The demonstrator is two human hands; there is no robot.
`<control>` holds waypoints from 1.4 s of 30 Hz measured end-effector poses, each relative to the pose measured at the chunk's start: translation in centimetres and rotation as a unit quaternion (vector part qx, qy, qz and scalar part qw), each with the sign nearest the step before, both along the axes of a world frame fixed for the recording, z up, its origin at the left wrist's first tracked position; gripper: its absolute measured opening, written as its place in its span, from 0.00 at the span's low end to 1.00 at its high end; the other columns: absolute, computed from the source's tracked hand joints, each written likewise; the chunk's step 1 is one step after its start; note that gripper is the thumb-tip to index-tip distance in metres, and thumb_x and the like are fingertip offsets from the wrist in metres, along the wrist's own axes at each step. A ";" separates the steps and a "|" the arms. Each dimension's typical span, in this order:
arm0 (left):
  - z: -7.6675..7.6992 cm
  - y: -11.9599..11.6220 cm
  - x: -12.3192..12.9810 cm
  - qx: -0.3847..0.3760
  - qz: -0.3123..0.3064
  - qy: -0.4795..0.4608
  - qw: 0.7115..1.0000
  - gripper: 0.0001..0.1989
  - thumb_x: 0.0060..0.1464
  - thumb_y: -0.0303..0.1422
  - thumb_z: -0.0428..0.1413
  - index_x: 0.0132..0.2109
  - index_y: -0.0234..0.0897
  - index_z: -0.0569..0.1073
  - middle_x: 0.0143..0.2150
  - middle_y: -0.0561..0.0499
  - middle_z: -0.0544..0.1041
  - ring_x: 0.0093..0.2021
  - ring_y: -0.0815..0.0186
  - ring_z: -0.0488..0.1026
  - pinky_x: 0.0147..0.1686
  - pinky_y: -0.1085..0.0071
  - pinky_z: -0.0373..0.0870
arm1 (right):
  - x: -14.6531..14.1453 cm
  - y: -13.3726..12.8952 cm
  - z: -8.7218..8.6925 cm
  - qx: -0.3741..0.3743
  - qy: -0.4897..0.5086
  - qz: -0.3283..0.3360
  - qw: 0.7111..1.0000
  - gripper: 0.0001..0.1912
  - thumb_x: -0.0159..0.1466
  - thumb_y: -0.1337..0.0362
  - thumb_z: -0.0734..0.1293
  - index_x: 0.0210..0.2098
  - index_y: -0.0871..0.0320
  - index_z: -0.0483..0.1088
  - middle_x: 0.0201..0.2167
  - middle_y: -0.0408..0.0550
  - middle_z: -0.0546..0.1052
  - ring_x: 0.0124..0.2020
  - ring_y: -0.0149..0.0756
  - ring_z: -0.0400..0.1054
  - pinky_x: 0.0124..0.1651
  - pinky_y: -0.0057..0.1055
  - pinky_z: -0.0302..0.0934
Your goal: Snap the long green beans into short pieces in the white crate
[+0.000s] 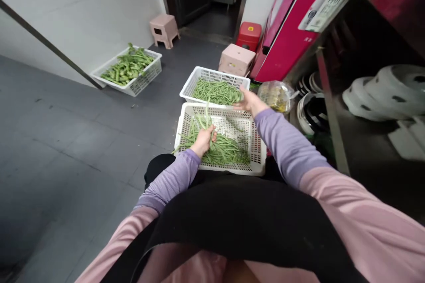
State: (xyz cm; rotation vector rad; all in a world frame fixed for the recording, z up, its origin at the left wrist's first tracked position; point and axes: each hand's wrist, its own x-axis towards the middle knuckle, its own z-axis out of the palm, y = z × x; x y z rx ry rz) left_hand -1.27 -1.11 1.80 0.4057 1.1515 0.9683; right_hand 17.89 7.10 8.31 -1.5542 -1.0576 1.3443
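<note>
Several long green beans (pixel 208 119) stand up from my left hand (pixel 204 140), which is closed round them above the near white basket (pixel 260 159). More long beans (pixel 222 150) lie in that basket, mostly toward its front and left. My right hand (pixel 248 101) is at the right end of the far white basket (pixel 191 80), thumb and fingers apart. Shorter bean pieces (pixel 212 90) fill much of the far basket, and some green shows beside my right fingers. The two baskets stand close together in front of my knees.
At the left wall is a white basket (pixel 146 84) of green vegetables. Pink stools (pixel 165 28) (pixel 236 58) and a red stool (pixel 249 35) stand near the doorway. To the right are a clear plastic bag (pixel 276 95), a pink cabinet (pixel 288 26) and a shelf with stacked dishes.
</note>
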 end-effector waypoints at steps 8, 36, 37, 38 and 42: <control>0.5 2.1 -0.5 -0.060 0.133 -0.084 0.986 0.17 0.62 0.42 0.54 0.31 0.34 0.67 0.18 0.56 0.62 0.17 0.73 0.60 0.19 0.75 0.59 | -5.0 -5.9 -6.2 -0.106 0.010 0.233 0.967 0.12 0.61 0.58 0.69 0.28 0.60 0.69 0.20 0.42 0.68 0.15 0.25 0.54 0.17 0.25 0.47; 0.6 -2.0 0.0 0.167 -0.134 0.061 0.975 0.13 0.54 0.38 0.63 0.38 0.29 0.78 0.15 0.60 0.59 0.15 0.77 0.52 0.17 0.75 0.46 | -0.8 -10.0 -8.1 -0.164 -0.049 0.202 0.964 0.21 0.67 0.51 0.62 0.24 0.58 0.66 0.16 0.45 0.67 0.20 0.32 0.63 0.27 0.28 0.59; 0.4 -1.9 0.1 0.152 -0.137 0.066 0.977 0.12 0.54 0.36 0.63 0.37 0.29 0.77 0.15 0.59 0.60 0.15 0.77 0.52 0.17 0.75 0.45 | -1.2 -9.8 -7.3 -0.152 0.036 0.201 0.967 0.19 0.68 0.51 0.61 0.28 0.58 0.67 0.18 0.44 0.69 0.20 0.30 0.63 0.27 0.27 0.59; 0.3 -1.8 0.3 0.141 -0.132 0.073 0.978 0.10 0.53 0.35 0.63 0.36 0.29 0.77 0.15 0.59 0.60 0.14 0.78 0.52 0.16 0.76 0.44 | -1.7 -9.7 -6.6 -0.145 0.104 0.204 0.963 0.17 0.68 0.51 0.62 0.32 0.58 0.67 0.19 0.42 0.69 0.19 0.28 0.61 0.25 0.26 0.58; 0.5 -1.3 0.1 0.109 -0.112 0.002 0.988 0.09 0.54 0.32 0.63 0.40 0.31 0.75 0.18 0.60 0.63 0.13 0.80 0.49 0.15 0.78 0.43 | -3.0 -10.0 -4.7 -0.150 0.179 0.235 0.944 0.11 0.66 0.56 0.66 0.35 0.57 0.64 0.14 0.30 0.54 0.12 0.22 0.41 0.17 0.21 0.39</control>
